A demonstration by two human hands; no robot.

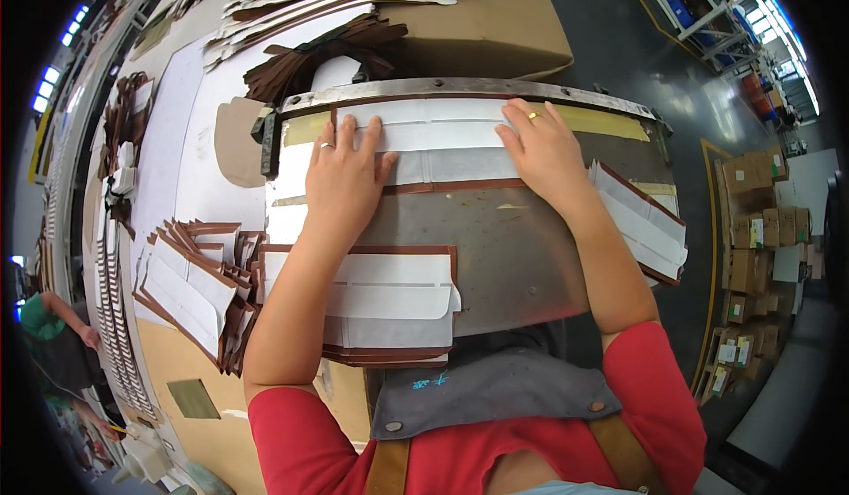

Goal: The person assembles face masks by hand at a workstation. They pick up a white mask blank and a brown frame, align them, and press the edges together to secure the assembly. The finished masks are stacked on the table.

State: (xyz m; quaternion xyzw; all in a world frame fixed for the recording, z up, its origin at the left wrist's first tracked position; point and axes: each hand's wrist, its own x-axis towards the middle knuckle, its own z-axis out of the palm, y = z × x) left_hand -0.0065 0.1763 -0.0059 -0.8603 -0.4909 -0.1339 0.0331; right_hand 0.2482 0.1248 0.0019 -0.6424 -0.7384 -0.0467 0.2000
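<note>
A long white-lined panel with brown leather-like edges [433, 124] lies flat across a grey work plate [504, 256], close along a metal bar [495, 88] at its far side. My left hand [343, 177] rests on the panel's left end, fingers stretched and apart, a ring on one finger. On the right part of the panel lies my right hand [544, 155], fingers spread, also wearing a ring. Neither hand grips anything. A stack of similar white-lined pieces [393, 292] sits at the near edge, partly hidden by my left forearm.
More such pieces fan out in a heap [195, 287] on the left. Other pieces [637, 221] lie at the plate's right edge. Beyond the bar are a bundle of brown strips [318, 49] and a large cardboard box [495, 18]. Another person [62, 345] works at far left.
</note>
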